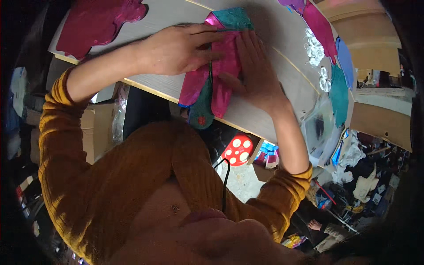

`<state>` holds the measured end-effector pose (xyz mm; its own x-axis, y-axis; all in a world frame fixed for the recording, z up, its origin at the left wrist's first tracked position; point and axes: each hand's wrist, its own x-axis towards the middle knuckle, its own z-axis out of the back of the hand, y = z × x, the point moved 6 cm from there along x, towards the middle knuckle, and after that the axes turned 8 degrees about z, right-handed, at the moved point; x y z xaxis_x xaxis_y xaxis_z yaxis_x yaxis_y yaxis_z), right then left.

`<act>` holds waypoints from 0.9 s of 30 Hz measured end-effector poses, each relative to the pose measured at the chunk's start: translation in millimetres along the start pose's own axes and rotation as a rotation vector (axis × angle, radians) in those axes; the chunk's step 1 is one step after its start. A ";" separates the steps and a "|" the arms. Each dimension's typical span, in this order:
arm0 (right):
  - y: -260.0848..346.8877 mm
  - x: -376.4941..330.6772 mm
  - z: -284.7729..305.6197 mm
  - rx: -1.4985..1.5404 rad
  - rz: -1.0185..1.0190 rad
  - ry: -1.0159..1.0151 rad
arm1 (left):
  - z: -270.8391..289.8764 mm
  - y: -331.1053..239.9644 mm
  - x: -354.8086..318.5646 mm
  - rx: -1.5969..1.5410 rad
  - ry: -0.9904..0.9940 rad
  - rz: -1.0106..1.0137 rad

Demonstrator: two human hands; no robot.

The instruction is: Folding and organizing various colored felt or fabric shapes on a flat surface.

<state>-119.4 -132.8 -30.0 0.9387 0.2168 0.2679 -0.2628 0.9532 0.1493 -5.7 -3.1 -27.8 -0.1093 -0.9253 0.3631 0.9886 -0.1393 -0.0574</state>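
Observation:
On the table lies a folded piece of shiny thin material, magenta (226, 48) with green parts (233, 18), its kind not clear. Its lower end hangs past the table's near edge, where a green rounded tip (202, 115) with a red spot shows. From the left, my left hand (181, 51) rests on the piece, fingers apart and slightly bent, their tips over the magenta. A thin dark line runs across the piece by its fingertips; I cannot tell whether it is a string or an edge. My right hand (254, 73) lies flat along the right side, fingers stretched and thumb out.
A dark magenta shiny piece (95, 24) lies at the table's far left. Bundles of white cord (314, 48), a magenta strip (321, 33) and a green piece (339, 95) line the right side. Cardboard boxes (375, 119) stand beyond. Below is a red, white-dotted round object (237, 150).

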 end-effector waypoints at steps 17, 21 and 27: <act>0.9 -1.3 -3.3 -0.045 0.030 -0.030 | -6.9 25.1 -14.0 0.034 0.143 0.327; 1.0 -1.4 -3.6 -0.046 0.031 -0.026 | -1.4 21.4 -5.1 0.058 0.204 0.249; 1.9 -2.0 -4.4 -0.050 0.045 -0.046 | -9.5 22.5 -2.5 0.000 0.164 0.202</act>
<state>-120.8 -130.5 -34.5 0.9147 0.2509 0.3168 -0.2919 0.9524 0.0884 15.8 -7.3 -38.8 0.0752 -0.9791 0.1887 0.9920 0.0543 -0.1136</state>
